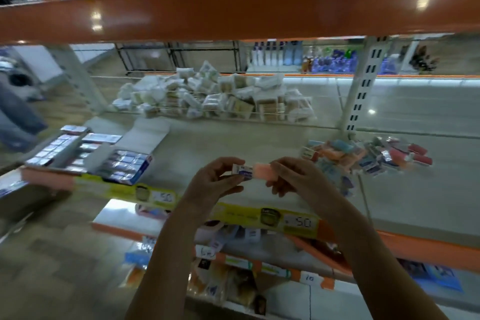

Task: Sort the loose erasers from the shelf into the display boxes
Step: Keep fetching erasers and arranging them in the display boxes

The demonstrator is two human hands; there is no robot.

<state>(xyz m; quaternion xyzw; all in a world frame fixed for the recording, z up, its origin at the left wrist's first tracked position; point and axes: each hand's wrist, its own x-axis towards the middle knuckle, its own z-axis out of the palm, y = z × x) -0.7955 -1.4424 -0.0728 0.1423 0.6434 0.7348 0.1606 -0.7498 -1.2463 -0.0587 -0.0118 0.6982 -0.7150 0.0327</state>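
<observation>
Both hands hold one pink eraser (pixel 261 170) above the shelf's front edge. My left hand (pixel 215 184) pinches its white and blue paper sleeve (pixel 242 170). My right hand (pixel 291 179) pinches the bare pink end. A heap of loose coloured erasers (pixel 368 158) lies on the shelf to the right. Open display boxes (pixel 122 163) filled with wrapped erasers stand at the left of the shelf, with another box (pixel 55 149) beside them.
A wire basket of white packets (pixel 215 99) sits at the back of the shelf. The orange upper shelf beam (pixel 233 8) hangs overhead. A white upright post (pixel 361 91) stands at the right. Yellow price strips (pixel 285 221) line the front edge. Lower shelves hold more goods.
</observation>
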